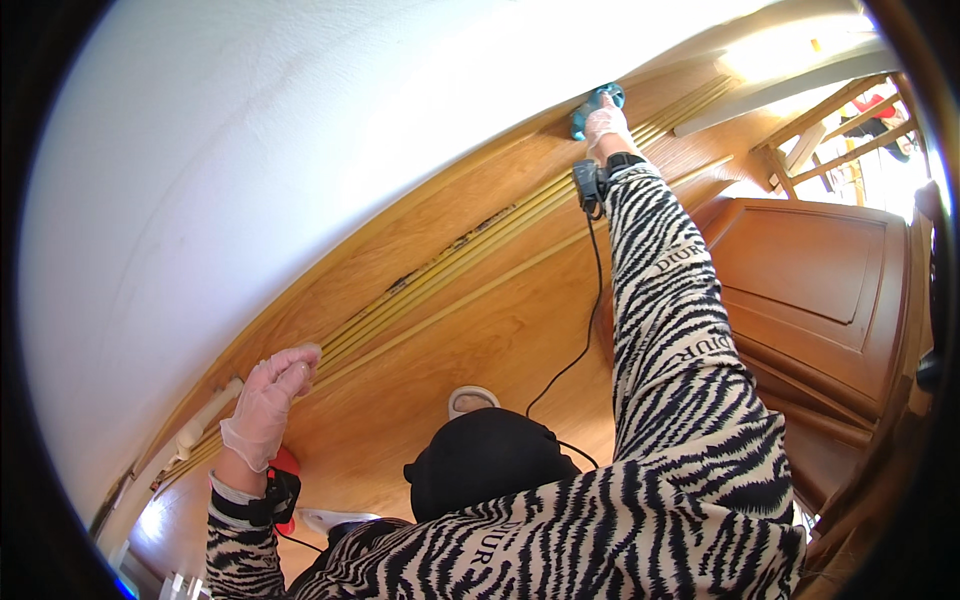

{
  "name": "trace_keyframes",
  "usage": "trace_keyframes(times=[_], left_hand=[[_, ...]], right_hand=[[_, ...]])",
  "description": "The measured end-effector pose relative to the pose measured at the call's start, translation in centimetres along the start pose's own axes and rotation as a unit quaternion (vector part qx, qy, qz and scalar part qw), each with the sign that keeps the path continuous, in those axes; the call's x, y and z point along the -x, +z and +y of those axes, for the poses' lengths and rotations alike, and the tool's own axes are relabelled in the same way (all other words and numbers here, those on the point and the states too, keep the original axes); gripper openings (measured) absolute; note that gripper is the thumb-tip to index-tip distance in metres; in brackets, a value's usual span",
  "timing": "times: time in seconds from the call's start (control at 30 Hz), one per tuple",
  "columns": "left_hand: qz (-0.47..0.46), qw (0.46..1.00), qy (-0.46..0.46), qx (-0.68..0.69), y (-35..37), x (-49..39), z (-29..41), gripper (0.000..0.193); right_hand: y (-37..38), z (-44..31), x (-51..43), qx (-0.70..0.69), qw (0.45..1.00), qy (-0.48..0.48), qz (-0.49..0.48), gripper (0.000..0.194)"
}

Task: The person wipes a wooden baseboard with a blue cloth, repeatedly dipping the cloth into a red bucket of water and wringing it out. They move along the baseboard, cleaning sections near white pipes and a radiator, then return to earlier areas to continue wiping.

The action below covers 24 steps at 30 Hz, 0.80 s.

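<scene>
My right hand (606, 126), in a clear disposable glove, reaches far forward along a long white wall-like surface (285, 150). It grips a teal cloth (583, 120) and presses it on the wooden strip (551, 139) at the foot of that surface. Nearer to me, at the left, my gloved left hand (268, 397) is raised with its fingers curled together and nothing visible in them. Behind its fingertips run several parallel yellow strips (420, 292) set in the wood. Dark, worn-looking marks (450, 247) lie along one of them.
A black cable (592, 300) runs from the device (590, 184) on my right wrist. Brown wooden panelled furniture (810, 277) stands at the right, with a wooden frame (840, 135) beyond. A slippered foot (472, 401) is below me. A red object (287, 459) sits behind my left wrist.
</scene>
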<state>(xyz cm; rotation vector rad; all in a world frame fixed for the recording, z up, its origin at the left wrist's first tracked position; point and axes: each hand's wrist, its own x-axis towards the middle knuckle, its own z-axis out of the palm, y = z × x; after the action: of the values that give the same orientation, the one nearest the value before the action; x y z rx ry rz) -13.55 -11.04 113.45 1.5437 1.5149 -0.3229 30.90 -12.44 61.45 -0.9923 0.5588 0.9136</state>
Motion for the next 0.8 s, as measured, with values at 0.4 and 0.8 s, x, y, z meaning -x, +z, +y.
trace_keyframes(times=[0.4, 0.8], left_hand=[[-0.036, 0.997, 0.045, -0.042, -13.1, 1.6, -5.4, 0.035], [-0.057, 0.993, 0.097, 0.026, -14.4, 3.9, -6.8, 0.037]], right_hand=[[10.9, 12.4, 17.0, -0.021, 0.995, 0.085, -0.037, 0.074], [15.5, 9.4, 30.4, 0.025, 0.955, 0.078, -0.286, 0.041]])
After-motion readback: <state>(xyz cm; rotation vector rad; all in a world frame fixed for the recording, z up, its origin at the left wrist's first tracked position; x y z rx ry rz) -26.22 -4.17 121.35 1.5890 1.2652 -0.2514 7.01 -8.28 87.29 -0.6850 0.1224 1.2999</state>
